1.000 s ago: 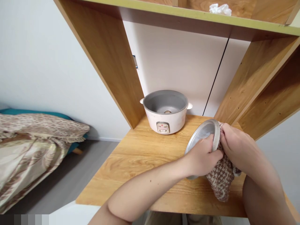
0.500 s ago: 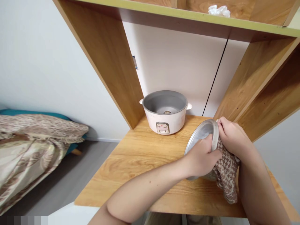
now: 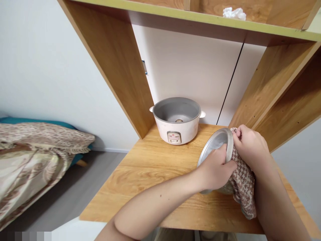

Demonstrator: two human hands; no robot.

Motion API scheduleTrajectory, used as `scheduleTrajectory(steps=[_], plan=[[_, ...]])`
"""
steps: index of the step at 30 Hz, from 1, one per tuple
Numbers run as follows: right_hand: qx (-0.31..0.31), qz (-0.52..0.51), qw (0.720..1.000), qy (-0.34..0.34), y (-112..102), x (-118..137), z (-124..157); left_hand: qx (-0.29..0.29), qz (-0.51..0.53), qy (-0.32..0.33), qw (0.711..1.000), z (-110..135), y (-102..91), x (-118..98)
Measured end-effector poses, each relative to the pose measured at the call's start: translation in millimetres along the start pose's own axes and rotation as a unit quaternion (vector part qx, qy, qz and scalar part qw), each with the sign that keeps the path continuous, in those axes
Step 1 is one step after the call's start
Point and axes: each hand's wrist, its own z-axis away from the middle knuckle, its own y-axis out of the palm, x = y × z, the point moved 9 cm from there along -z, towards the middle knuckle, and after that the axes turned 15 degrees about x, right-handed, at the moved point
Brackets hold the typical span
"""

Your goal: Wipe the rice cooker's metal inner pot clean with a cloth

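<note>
A silvery metal inner pot (image 3: 216, 142) is tilted on its side above the right half of the tabletop. My left hand (image 3: 217, 170) is closed on its rim, fingers inside the pot and thumb outside. Beside the rim, my right hand (image 3: 252, 146) pinches a brown-and-white patterned cloth (image 3: 243, 179) that lies against the pot's outer side and hangs down. The pot's base is mostly hidden by my left hand and the cloth. Further back stands a white rice cooker (image 3: 162, 130) without its inner pot, its grey inside and heating centre showing.
The wooden tabletop (image 3: 125, 190) lies between upright side panels, with a green-edged shelf (image 3: 175, 15) overhead. Crumpled white tissue (image 3: 234, 13) rests on that shelf. To the left on the floor is a bed (image 3: 37, 147) with a patterned cover.
My right hand has shifted slightly up and to the right along the pot's rim, drawing the cloth with it. My left hand and the pot stay nearly still.
</note>
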Motion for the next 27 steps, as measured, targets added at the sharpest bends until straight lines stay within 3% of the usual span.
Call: scheduleTrajectory(steps=[3, 5, 11, 18, 27], plan=[[0.025, 0.037, 0.998, 0.038, 2.9, -0.8, 2.7, -0.005, 0.002, 0.005, 1.000, 0.1, -1.1, -3.1], [0.049, 0.058, 0.997, 0.029, 6.3, 2.1, 3.1, -0.005, 0.005, 0.011, 1.000, -0.1, -1.2, -5.5], [0.064, 0.135, 0.987, -0.065, 11.9, 16.6, 11.7, -0.001, 0.020, 0.021, 1.000, -1.2, -2.6, -9.3], [0.097, 0.245, 0.951, -0.164, 20.0, 32.6, 30.7, 0.002, 0.020, 0.013, 1.000, -1.6, -1.8, -4.5], [0.084, 0.203, 0.961, -0.168, 18.9, 35.5, 40.2, -0.010, 0.012, 0.011, 1.000, -2.4, -6.9, -3.6]])
